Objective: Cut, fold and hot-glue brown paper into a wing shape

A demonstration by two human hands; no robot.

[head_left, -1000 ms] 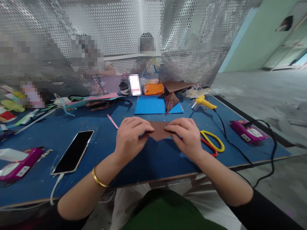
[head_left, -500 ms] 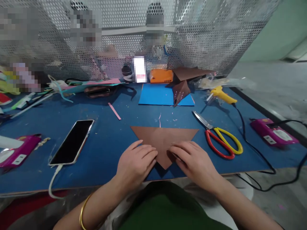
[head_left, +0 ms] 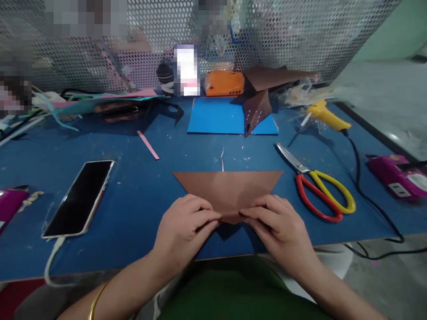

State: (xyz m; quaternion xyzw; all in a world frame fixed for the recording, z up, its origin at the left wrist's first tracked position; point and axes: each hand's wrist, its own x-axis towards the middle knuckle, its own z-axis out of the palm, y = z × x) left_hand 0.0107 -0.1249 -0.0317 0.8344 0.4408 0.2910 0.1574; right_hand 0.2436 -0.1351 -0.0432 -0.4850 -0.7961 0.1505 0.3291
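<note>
A folded sheet of brown paper [head_left: 228,189] lies in front of me, its long straight edge on the far side. Its near point is bent upward off the table. My left hand [head_left: 187,224] pinches the paper's near left side between thumb and fingers. On the near right side, my right hand [head_left: 278,222] is closed on the same paper in a like pinch. The fingertips of both hands are a short way apart, with the curled paper edge showing between them.
Scissors [head_left: 303,171] with red and yellow handles lie to the right, near a yellow glue gun [head_left: 328,116]. A phone [head_left: 80,200] on a white cable is at left. Behind are a blue sheet [head_left: 216,118], a brown folded paper piece [head_left: 257,109] and an orange object [head_left: 224,83].
The near point of the brown paper, flat before, is now bent up and curled. Both hands have closed their fingers on its near edges. The camera view has moved closer.
</note>
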